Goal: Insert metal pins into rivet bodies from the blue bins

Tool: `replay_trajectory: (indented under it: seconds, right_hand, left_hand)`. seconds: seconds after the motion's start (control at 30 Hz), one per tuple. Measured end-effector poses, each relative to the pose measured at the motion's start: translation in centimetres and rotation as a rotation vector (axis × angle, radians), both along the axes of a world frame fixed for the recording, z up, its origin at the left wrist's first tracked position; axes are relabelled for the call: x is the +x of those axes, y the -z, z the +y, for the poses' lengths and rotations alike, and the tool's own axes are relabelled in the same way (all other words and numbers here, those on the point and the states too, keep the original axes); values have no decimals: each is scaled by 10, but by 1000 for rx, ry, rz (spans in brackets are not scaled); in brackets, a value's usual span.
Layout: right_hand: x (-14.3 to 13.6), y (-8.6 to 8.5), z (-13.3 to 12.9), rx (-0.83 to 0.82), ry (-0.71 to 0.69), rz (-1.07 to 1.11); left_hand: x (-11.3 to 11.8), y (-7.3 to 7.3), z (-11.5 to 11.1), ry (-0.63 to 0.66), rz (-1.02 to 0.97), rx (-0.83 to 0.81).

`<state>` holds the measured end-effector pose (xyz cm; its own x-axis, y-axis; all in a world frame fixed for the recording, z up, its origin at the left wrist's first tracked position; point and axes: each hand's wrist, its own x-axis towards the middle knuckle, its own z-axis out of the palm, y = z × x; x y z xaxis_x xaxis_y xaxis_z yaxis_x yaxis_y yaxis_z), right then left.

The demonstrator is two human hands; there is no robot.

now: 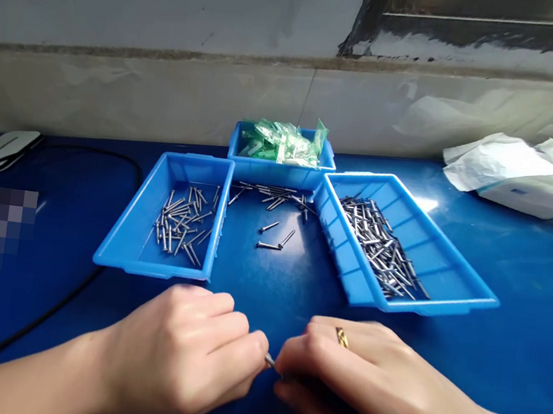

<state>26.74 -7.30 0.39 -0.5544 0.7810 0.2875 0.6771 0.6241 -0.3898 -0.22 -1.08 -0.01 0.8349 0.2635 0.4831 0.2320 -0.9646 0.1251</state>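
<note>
My left hand [198, 352] is closed, its fingers curled and the thumb side turned toward my right hand [342, 369]. That hand is closed too, with a patterned gold ring on one finger. Between the two sets of fingertips shows a short length of a thin metal screw [270, 361]; both hands grip it and hide its ends. Just beyond my left hand stands a blue tray [127, 229] of loose screws [181, 219]. Beyond my right hand is another blue tray [450, 269], holding a heap of slim metal pins or screws [382, 247].
A third blue tray [280, 175] at the back holds green plastic packets [289, 145]. Several loose screws [272, 245] lie on the blue table [265, 300] between the trays. A black cable [57, 304] runs along the left. White plastic packaging [512, 172] rests at the back right.
</note>
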Motion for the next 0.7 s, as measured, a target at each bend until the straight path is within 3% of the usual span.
replay_trajectory:
  seconds: [0.2,0.37,0.5,0.7]
  right_hand:
    - [1,5,4,-31,2,15]
    - [-6,1,12,-80,-71,72]
    - [-10,2,18,-110,-108,128]
    - [-11,4,22,-52,-29,92]
  left_hand:
    - [-2,-5,3,-1,-56,-121]
    - [1,-7,2,-61,-135,-90]
    - [4,-6,1,-28,-162,-119]
    - [8,-2,5,-28,-180,-219]
